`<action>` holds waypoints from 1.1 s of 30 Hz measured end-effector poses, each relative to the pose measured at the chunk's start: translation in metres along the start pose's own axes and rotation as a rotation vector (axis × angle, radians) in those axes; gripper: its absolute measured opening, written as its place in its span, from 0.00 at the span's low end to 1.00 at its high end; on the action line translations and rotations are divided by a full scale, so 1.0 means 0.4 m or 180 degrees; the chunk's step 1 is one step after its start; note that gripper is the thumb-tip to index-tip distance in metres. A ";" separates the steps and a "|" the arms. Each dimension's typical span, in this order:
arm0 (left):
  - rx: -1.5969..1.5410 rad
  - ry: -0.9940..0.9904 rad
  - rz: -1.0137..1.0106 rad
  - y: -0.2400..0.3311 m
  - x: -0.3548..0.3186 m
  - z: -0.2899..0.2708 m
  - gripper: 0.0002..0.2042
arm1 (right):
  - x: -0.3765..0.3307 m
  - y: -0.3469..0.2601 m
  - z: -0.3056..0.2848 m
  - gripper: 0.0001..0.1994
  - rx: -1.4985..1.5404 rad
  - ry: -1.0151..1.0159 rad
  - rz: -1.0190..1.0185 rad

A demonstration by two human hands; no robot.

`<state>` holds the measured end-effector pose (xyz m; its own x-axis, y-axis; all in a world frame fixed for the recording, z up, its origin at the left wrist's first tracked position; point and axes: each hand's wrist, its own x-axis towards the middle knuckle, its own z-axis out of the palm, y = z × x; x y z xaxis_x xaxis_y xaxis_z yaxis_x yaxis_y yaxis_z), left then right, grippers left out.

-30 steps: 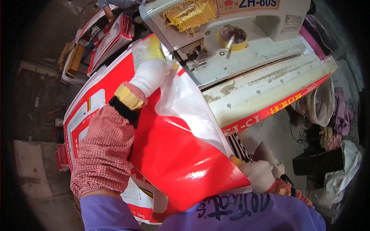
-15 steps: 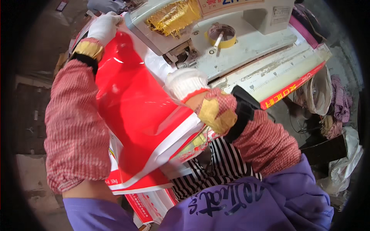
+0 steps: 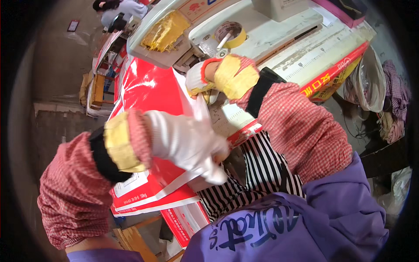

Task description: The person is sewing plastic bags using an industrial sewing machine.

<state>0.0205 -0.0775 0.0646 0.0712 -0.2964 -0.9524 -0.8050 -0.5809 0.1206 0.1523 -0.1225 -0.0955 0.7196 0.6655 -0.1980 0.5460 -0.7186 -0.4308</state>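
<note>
My left hand (image 3: 187, 139), in a white glove, is over the near right edge of a red and white plastic bag (image 3: 150, 89). It is blurred, but its fingers stick out apart, and I see nothing held in them. Beside the needle end of a white sewing machine (image 3: 257, 32), my gloved right hand (image 3: 200, 81) is closed on a thin whitish edge of the bag. The rest of the bag spreads leftward over the table and hangs down its near side. My left arm covers part of it.
A tape roll (image 3: 230, 34) with a white stick in it lies on the machine bed. Yellow cloth (image 3: 166, 31) covers the machine's head. A plastic sack (image 3: 371, 83) hangs at the right. A person (image 3: 120, 13) is at the far left, near a wooden crate (image 3: 102, 89).
My left hand has come from the bag's far left corner to its near right edge. My right hand has shifted slightly up and left. The view has turned, showing a person and crate.
</note>
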 end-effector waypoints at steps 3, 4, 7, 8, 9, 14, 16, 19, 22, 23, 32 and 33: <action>-0.1142 0.0255 0.0612 -0.042 -0.082 -0.032 0.18 | 0.024 -0.005 0.003 0.15 0.0060 0.0021 -0.0062; -0.1720 0.0761 -0.0004 -0.056 -0.109 -0.036 0.19 | 0.029 -0.008 0.005 0.15 0.0070 0.0055 -0.0070; -0.1073 0.0384 -0.1224 -0.069 -0.184 -0.012 0.23 | 0.025 -0.019 0.011 0.14 0.0076 0.0144 -0.0081; -0.0401 0.0056 -0.1449 -0.068 -0.195 -0.002 0.25 | 0.016 -0.021 0.014 0.14 0.0092 0.0194 -0.0067; 0.0059 -0.0406 -0.1862 -0.042 -0.208 0.047 0.29 | 0.001 -0.023 0.017 0.14 0.0101 0.0242 -0.0051; 0.1030 0.0465 -0.1419 0.091 -0.156 0.270 0.08 | -0.164 -0.073 0.079 0.12 0.0246 0.1001 0.0292; 0.0425 0.1489 -0.0523 0.141 -0.079 0.328 0.06 | -0.241 -0.131 0.128 0.12 0.0343 0.1465 0.0615; 0.0836 0.1622 0.0859 0.215 0.076 0.308 0.03 | -0.312 -0.248 0.216 0.11 0.0520 0.2087 0.1296; 0.1098 0.1406 0.0788 0.249 0.049 0.200 0.03 | -0.306 -0.301 0.256 0.11 0.0525 0.2449 0.1750; 0.0986 0.1189 0.0687 0.249 0.003 0.173 0.03 | -0.296 -0.304 0.262 0.11 0.0494 0.2520 0.1814; 0.1381 0.0387 0.0411 0.223 -0.031 0.198 0.09 | -0.138 -0.251 0.248 0.07 -0.0403 0.2330 0.0942; 0.1463 0.0111 0.0467 0.204 -0.008 0.197 0.10 | -0.107 -0.245 0.241 0.07 -0.0627 0.2352 0.0950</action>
<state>-0.0917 -0.0643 0.0556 -0.0493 -0.3800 -0.9237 -0.9843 -0.1383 0.1094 0.0267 -0.0612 -0.1298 0.9058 0.1855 0.3809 0.3027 -0.9123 -0.2756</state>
